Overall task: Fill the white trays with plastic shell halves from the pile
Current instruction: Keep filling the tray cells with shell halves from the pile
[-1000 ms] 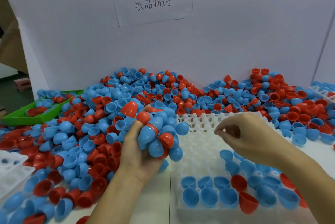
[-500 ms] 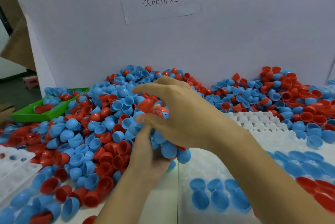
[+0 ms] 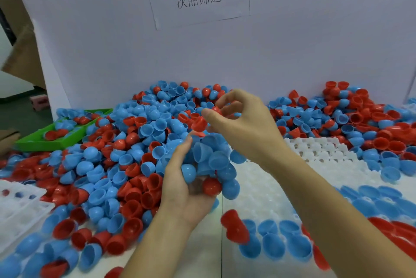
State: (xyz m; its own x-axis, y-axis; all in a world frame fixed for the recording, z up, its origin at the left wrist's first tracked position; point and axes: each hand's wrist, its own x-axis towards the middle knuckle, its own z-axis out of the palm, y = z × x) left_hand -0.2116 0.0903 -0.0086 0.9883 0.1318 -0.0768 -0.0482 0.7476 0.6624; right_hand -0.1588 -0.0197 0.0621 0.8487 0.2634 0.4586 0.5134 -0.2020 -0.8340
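Cupping a heap of blue and red shell halves at frame centre, my left hand curls its fingers round them, above the white tray at lower right. Just beyond, my right hand pinches a red shell half. Farther back lies the pile; a green tray sits at left.

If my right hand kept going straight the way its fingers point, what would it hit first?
Probably the pile of blue and red shells: the right hand, pinching a red shell, points left and away across it. Depth is hard to judge.
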